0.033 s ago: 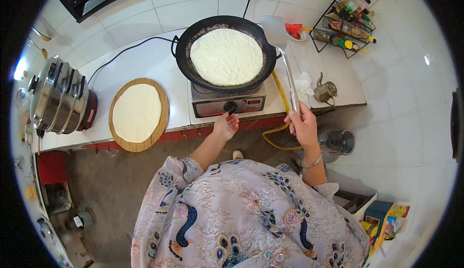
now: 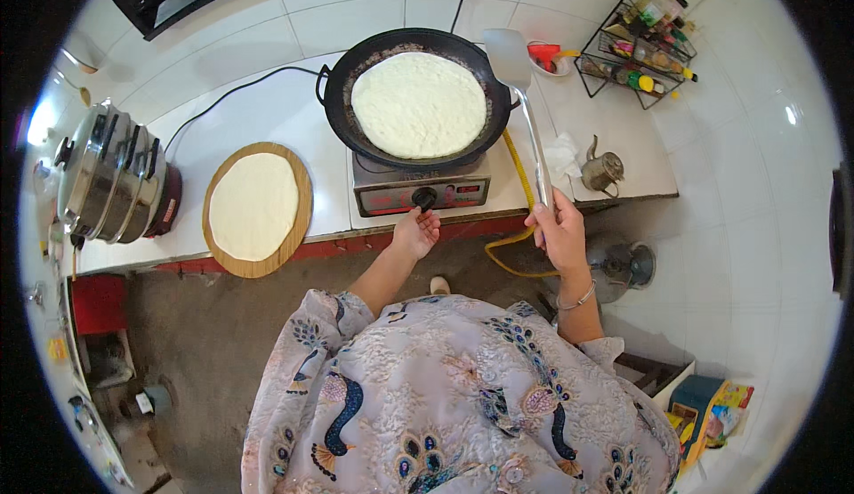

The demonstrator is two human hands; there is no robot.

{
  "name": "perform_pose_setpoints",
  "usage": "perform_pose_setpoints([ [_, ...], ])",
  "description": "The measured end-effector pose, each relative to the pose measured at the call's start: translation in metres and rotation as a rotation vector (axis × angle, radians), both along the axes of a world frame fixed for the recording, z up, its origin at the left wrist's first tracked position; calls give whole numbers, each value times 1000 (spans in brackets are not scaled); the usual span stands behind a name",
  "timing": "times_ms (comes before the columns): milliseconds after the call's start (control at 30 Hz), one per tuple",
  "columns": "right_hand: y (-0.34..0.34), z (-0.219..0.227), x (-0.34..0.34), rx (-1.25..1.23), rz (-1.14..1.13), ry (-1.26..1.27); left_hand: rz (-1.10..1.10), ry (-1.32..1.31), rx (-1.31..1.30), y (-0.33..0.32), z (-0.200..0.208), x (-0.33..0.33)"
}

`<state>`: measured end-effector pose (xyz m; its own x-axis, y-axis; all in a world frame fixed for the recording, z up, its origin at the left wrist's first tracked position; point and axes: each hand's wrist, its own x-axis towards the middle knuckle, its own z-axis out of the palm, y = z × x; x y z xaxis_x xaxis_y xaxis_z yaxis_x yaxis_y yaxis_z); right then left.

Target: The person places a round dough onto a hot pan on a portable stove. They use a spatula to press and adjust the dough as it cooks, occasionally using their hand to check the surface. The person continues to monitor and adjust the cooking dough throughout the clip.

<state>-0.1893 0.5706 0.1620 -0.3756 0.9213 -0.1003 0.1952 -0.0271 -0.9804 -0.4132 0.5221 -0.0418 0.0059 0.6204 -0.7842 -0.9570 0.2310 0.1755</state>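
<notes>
My left hand (image 2: 415, 233) is at the front of a gas stove (image 2: 382, 193), palm turned up and fingers curled, with its fingertips at the black stove knob (image 2: 424, 198). In my right hand (image 2: 560, 234) is the long metal handle of a spatula (image 2: 509, 58); its broad blade is raised beside the wok's right rim. A black wok (image 2: 334, 111) with two loop handles sits on the stove. Inside it lies a pale, round flatbread (image 2: 418, 105) with a bumpy top. Left of the stove, a smooth rolled-out dough round (image 2: 253, 207) rests on a round wooden board (image 2: 304, 218).
A stacked steamer (image 2: 111, 174) stands on the counter's left end. At right are a small metal pot (image 2: 603, 170), crumpled white tissue (image 2: 561, 154), a bowl (image 2: 559, 68) with a red item, and a bottle rack (image 2: 636, 49). A yellow hose (image 2: 519, 169) hangs over the counter edge.
</notes>
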Motion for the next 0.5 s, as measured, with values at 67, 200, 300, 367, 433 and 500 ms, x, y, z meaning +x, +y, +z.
perform_pose_setpoints([
  [67,12,-3,7,-14,6,-16,32,-53,33,1,-10,4],
  [200,38,6,17,-34,53,0,122,-147,36,4,-2,21],
  [300,52,8,20,-63,69,13,222,-219,66,9,1,29],
  [367,68,9,29,-21,105,-8,270,-271,115,17,2,45],
  [433,76,8,31,-27,142,-5,318,-289,127,17,0,52],
  [500,82,3,32,-23,174,-10,364,-271,93,19,1,54],
])
